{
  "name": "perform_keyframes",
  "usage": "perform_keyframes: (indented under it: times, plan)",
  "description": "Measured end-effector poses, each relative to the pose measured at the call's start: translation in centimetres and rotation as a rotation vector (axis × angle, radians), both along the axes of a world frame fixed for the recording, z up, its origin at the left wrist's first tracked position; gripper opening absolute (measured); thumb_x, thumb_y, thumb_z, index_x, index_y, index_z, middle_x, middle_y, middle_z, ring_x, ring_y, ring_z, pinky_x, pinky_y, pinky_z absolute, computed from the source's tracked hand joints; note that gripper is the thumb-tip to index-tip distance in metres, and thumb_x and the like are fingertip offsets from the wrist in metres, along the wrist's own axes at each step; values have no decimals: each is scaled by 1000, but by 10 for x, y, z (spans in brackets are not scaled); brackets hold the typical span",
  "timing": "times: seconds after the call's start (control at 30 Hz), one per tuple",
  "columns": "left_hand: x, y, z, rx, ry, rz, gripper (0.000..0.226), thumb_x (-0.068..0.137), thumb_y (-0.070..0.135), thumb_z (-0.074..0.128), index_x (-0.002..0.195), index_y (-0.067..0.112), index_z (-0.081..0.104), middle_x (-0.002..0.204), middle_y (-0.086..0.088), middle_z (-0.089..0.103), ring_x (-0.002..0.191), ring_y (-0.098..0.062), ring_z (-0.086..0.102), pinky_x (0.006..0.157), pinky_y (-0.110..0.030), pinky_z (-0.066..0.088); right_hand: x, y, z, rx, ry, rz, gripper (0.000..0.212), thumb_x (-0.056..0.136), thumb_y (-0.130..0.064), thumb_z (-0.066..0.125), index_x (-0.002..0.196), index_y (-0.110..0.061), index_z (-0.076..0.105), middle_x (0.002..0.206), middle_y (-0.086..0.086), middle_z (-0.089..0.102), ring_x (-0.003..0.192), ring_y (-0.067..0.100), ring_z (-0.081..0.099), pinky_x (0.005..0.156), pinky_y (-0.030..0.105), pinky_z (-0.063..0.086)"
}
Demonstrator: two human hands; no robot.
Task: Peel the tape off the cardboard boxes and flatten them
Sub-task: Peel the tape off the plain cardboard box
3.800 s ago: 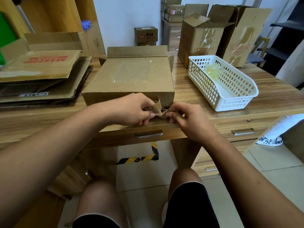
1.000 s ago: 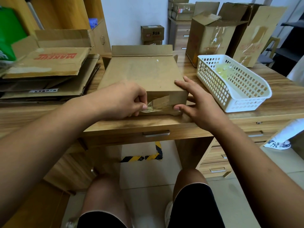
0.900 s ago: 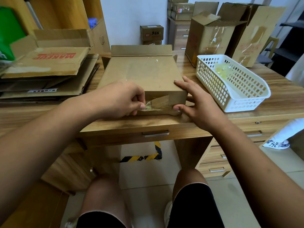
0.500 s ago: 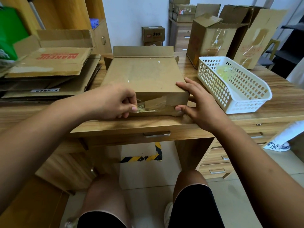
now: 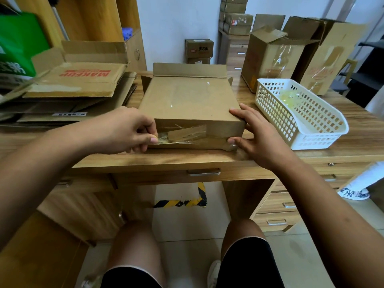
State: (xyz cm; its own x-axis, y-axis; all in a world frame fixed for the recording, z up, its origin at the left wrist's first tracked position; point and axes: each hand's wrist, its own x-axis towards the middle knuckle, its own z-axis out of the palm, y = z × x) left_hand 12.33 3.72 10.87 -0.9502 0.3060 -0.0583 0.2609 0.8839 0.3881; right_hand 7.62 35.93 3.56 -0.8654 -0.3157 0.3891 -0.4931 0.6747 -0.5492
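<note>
- At the desk's front edge, cardboard box (image 5: pixel 188 100) lies flat, its far flap standing up.
- Left hand (image 5: pixel 124 132): fingers curled, thumb and forefinger pinching the loose end of the clear tape (image 5: pixel 180 137) at the left of the box's near face.
- The tape runs across that face; a brown strip sits under the film, possibly torn cardboard skin, view too poor to be sure.
- Right hand (image 5: pixel 255 134): released, fingers straight, braced against the box's near right corner, thumb low on the near face, fingers along the top edge.
- Both forearms reach in over my knees.
- Wooden desk (image 5: pixel 187 157) with a drawer handle (image 5: pixel 204 172) below the box.
- White basket (image 5: pixel 320 140) just right of the box, holding a yellowish clear wad.
- Flattened cardboard stack (image 5: pixel 79 84) to the left; two upright boxes (image 5: pixel 270 57) behind the basket.
- Black-yellow floor tape (image 5: pixel 182 202) under the desk.
</note>
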Motion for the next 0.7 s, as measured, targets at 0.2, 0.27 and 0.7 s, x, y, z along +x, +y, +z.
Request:
perform_keyframes:
  times: [0.2,0.27,0.7]
  plan:
    - [3,-13,-4,15,23,-3,3,92,32,64,90,31,65,72,5,70,63,-4,65,57,-23,54,-2,1,1,19,2,-16,72,87,-18,77,150,-30,45,164,-2,27,139,-2,32,112,15,34]
    - [4,-18,-4,26,24,6,3,92,31,65,89,31,66,72,6,70,64,-4,65,57,-23,54,-1,1,2,22,-3,-17,72,87,-18,77,150,-30,44,164,-2,27,144,4,31,116,23,34]
    - [10,-37,-1,96,85,95,5,94,28,64,95,31,68,76,6,71,69,0,66,61,-22,54,0,0,2,70,18,-36,73,88,-18,77,151,-30,43,164,1,28,151,12,27,110,9,29]
